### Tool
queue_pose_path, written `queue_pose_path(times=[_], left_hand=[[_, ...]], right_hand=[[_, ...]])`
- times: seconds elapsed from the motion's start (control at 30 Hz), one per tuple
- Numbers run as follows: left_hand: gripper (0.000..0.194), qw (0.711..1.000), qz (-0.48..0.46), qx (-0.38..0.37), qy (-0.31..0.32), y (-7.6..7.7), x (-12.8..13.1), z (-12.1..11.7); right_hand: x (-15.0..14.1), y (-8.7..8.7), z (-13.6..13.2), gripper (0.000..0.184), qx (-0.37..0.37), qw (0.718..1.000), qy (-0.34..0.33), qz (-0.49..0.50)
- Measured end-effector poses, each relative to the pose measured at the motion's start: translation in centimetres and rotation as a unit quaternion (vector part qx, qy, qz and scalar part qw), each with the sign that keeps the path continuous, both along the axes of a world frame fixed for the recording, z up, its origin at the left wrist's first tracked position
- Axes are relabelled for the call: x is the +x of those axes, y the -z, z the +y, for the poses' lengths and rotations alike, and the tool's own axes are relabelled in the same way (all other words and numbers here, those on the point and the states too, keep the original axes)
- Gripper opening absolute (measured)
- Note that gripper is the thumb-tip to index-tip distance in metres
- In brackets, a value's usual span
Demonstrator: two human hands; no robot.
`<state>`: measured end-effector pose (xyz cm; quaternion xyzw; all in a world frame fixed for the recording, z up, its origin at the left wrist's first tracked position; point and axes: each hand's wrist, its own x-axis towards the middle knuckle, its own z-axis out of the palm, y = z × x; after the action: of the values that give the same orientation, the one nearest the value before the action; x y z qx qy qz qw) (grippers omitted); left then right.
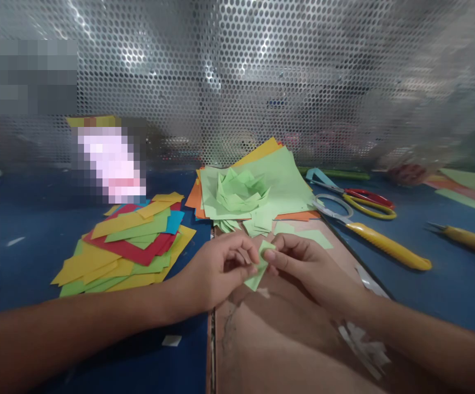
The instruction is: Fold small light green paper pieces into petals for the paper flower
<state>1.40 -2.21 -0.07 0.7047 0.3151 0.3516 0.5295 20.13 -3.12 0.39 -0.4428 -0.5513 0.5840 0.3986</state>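
Observation:
A small strip of light green paper [257, 279] is pinched between my two hands above the brown board [245, 345]. My left hand [216, 262] grips its left edge with thumb and fingertips. My right hand [303, 262] presses the upper right part under its thumb. Just beyond my hands lie several small folded green pieces [258, 223]. Behind them a ring of folded green paper [241, 191] rests on a stack of coloured sheets [290, 180], green on top, with yellow and orange edges showing below.
On the left is a pile of cut yellow, red, green and blue paper [134, 235]. To the right lie scissors [369, 202], a yellow-handled tool with a ring end [385, 243] and a yellow pointed tool [463, 236]. A perforated metal panel [237, 71] stands behind. White scraps [364, 347] lie near my right forearm.

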Motion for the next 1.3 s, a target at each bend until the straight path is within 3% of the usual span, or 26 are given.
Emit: queue_pose_path(times=[0.17, 0.47, 0.67, 0.93, 1.3], left_hand=[[0.015, 0.997, 0.025, 0.073, -0.014, -0.06, -0.10, 0.14], [0.027, 0.997, 0.012, 0.070, 0.003, -0.20, -0.08, 0.12], [0.030, 0.995, 0.006, 0.102, 0.006, 0.22, -0.34, 0.43], [0.032, 0.972, 0.082, 0.219, -0.003, 0.06, -0.84, 0.75], [0.043, 0.967, 0.101, 0.231, 0.028, 0.13, -0.78, 0.65]], right_hand=[[-0.03, 0.01, -0.03, 0.033, 0.013, 1.000, 0.007, -0.013], [0.26, 0.31, -0.11, 0.031, 0.029, 0.999, 0.017, 0.016], [0.15, 0.18, -0.11, 0.037, 0.014, 0.999, 0.013, -0.041], [0.30, 0.08, 0.22, 0.028, 0.040, 0.999, 0.009, -0.009], [0.28, 0.45, 0.00, 0.019, 0.094, 0.995, -0.022, 0.006]])
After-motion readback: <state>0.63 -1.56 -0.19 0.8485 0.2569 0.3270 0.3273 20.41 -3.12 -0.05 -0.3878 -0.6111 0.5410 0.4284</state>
